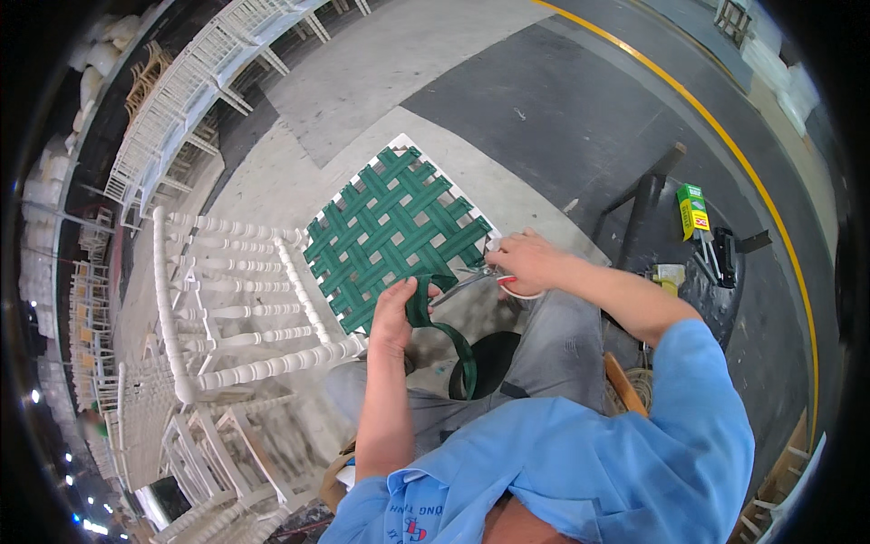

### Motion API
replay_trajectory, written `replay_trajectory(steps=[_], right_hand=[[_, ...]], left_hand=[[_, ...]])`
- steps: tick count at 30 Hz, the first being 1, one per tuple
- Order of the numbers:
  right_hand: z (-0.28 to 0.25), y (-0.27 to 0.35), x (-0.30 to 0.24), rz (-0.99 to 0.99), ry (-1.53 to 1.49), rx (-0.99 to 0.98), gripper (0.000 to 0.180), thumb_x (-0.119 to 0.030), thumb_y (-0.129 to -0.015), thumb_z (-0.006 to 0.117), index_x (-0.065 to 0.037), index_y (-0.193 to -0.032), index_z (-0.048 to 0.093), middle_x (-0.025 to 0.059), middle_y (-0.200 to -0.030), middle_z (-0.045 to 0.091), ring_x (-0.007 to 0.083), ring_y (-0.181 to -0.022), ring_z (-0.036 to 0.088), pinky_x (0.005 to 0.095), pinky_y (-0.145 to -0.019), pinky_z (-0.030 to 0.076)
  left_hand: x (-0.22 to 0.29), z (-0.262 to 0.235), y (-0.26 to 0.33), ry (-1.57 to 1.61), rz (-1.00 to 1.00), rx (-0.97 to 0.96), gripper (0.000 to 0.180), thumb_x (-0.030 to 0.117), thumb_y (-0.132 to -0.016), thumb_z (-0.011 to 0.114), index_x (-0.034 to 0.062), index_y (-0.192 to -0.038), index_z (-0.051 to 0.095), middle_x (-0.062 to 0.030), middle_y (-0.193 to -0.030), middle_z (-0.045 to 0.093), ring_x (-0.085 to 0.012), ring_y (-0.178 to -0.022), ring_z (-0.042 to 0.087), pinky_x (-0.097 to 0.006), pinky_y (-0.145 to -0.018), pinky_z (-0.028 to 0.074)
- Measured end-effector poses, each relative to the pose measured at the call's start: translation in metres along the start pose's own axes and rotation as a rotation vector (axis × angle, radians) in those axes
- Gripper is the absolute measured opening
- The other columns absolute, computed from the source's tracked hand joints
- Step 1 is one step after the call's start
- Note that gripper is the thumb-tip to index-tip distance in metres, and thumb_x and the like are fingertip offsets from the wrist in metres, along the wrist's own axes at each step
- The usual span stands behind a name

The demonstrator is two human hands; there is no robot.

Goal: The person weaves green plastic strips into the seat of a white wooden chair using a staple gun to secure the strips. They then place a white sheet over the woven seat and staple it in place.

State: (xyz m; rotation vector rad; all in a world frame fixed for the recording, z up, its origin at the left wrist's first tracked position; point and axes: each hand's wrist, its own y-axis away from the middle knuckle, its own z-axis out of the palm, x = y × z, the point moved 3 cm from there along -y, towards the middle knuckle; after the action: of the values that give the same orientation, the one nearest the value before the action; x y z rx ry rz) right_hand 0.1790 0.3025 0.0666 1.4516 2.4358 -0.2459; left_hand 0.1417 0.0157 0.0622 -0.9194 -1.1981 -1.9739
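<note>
Left hand: fingers closed on the green strap, pinching it just below the near edge of the seat; forearm runs up from 6 o'clock.
Right hand: closed round the scissors, at 3 o'clock of the left hand, the two hands near but apart.
Scissors: blades point toward 9 o'clock, tips meeting the strap beside the left fingers; handle hidden in the fist.
Strap: loose end hangs from the left hand, curling down toward 5 o'clock over the lap.
Seat: white chair frame laced with crossed green webbing, at 12 o'clock of the hands, tilted corner-up.
Chair back: white turned spindles, lying at 9 o'clock of the left hand.
Tape roll: white ring under the right hand, partly hidden.
Box: green and yellow, at 3 o'clock, well apart, beside dark tools.
Chairs: white row stacked at 11 o'clock, far off.
Floor line: yellow, curving at 2 o'clock.
</note>
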Motion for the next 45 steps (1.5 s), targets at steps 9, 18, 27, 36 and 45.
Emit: replay_trajectory(steps=[9, 18, 27, 36, 45], right_hand=[[0.044, -0.076, -0.002, -0.354, 0.163, -0.162, 0.036, -0.039, -0.081, 0.077, -0.024, -0.113, 0.067, 0.0063, -0.095, 0.065, 0.0287, -0.094, 0.066, 0.0457, -0.083, 0.044], [-0.02, 0.019, 0.027, 0.146, -0.214, 0.332, 0.049, -0.043, -0.081, 0.082, -0.017, -0.119, 0.064, 0.0127, -0.088, 0.07, 0.0362, -0.084, 0.07, 0.0463, -0.071, 0.052], [-0.027, 0.361, 0.03, 1.425, 0.081, 0.664, 0.057, -0.039, -0.085, 0.079, -0.013, -0.131, 0.056, 0.0183, -0.113, 0.071, 0.041, -0.102, 0.069, 0.05, -0.084, 0.054], [-0.032, 0.307, 0.057, 1.12, 0.072, 0.784, 0.034, -0.011, -0.085, 0.076, -0.005, -0.118, 0.07, 0.0166, -0.114, 0.065, 0.0354, -0.106, 0.065, 0.0427, -0.092, 0.053], [0.037, -0.065, 0.071, 0.737, -0.386, 0.395, 0.051, -0.043, -0.1, 0.062, -0.005, -0.133, 0.066, 0.0204, -0.119, 0.072, 0.0365, -0.112, 0.068, 0.0435, -0.098, 0.052]], left_hand=[[-0.007, -0.008, 0.014, -0.003, -0.008, 0.036, 0.026, 0.02, -0.105, 0.057, -0.0021, -0.114, 0.068, -0.0143, -0.093, 0.076, -0.0171, -0.073, 0.069, -0.029, -0.066, 0.058], [-0.007, 0.014, 0.035, 0.088, 0.058, -0.02, 0.03, 0.02, -0.106, 0.056, 0.0016, -0.13, 0.062, -0.0153, -0.109, 0.074, -0.021, -0.087, 0.07, -0.035, -0.076, 0.059], [-0.125, -0.007, 0.017, 0.413, -0.208, 0.072, 0.036, 0.03, -0.105, 0.061, 0.0078, -0.132, 0.053, -0.0131, -0.119, 0.06, -0.0366, -0.111, 0.062, -0.055, -0.096, 0.054], [-0.111, -0.06, 0.012, 0.574, -0.041, 0.176, 0.027, 0.031, -0.105, 0.06, 0.009, -0.121, 0.058, -0.0143, -0.106, 0.065, -0.0396, -0.097, 0.066, -0.059, -0.086, 0.054], [-0.108, -0.099, 0.033, 0.766, 0.131, 0.445, 0.023, 0.024, -0.106, 0.058, 0.0073, -0.122, 0.052, -0.0125, -0.107, 0.065, -0.0373, -0.086, 0.07, -0.053, -0.078, 0.059]])
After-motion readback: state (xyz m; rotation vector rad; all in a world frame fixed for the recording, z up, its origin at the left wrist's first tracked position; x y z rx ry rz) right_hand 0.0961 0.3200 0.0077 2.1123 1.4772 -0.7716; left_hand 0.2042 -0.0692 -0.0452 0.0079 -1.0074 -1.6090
